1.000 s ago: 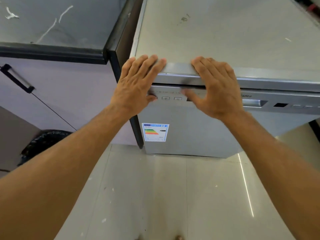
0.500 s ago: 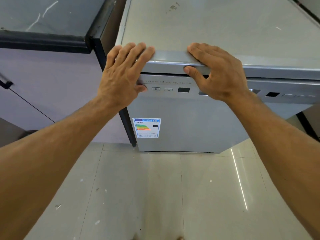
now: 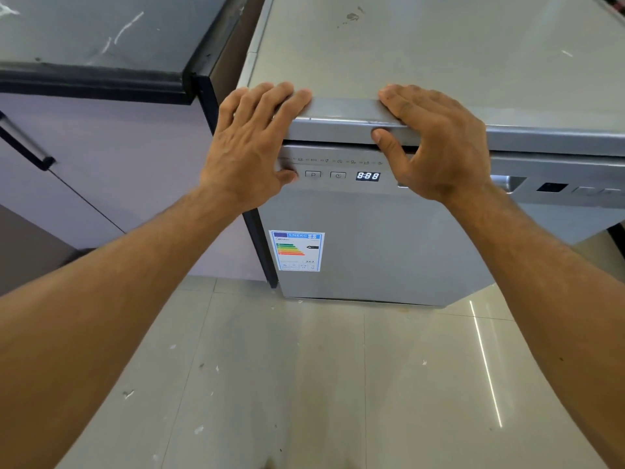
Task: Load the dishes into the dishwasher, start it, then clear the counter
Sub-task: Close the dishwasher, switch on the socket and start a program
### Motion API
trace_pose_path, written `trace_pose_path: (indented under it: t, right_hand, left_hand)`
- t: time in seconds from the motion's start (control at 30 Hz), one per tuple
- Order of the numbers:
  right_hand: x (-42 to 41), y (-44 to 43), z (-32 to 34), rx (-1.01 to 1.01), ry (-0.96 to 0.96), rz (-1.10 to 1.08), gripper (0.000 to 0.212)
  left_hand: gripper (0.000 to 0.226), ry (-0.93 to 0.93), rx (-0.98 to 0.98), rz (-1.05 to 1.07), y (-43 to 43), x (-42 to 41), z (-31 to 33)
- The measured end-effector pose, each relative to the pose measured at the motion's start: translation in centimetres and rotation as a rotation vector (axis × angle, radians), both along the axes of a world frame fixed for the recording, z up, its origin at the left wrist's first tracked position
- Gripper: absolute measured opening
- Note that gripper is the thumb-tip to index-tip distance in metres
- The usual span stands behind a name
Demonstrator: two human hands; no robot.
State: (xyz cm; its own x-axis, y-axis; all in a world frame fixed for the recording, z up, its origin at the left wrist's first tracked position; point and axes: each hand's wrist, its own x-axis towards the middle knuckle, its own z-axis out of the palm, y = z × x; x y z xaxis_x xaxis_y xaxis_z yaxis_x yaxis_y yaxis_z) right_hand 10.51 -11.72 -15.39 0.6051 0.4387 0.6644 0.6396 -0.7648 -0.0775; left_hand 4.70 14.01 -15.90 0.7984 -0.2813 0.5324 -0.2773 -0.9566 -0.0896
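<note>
Dishwasher [image 3: 372,238] top edge under resting left hand [image 3: 250,143], right hand [image 3: 439,147]

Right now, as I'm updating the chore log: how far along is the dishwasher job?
Done, it seems: the dishwasher door is closed. In hand: starting it; the display reads 8:88, the left hand has its thumb on the panel beside the P button, the right hand rests on the top edge. Left: the counter, of which only a part shows.

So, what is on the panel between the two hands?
Head view: between left hand and right hand sit a P button, a clock button and a lit display showing 8:88.
</note>
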Motion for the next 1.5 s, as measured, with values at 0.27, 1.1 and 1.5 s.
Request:
trace_pose_path:
  t: [0.27, 1.1, 1.5]
  right_hand:
    - [-0.1, 0.1, 0.1, 0.01, 0.024, 0.008, 0.049]
    - [0.0, 0.3, 0.0, 0.006, 0.025, -0.006, 0.051]
    - [0.1, 0.3, 0.0, 0.0, 0.035, -0.007, 0.052]
  left_hand:
    - [0.102, 0.019, -0.016, 0.044, -0.5, -0.4, 0.1]
    - [0.088, -0.051, -0.083, 0.141, -2.0, 0.4, -0.8]
    - [0.089, -0.041, -0.061, 0.174, -2.5, 0.4, -0.9]
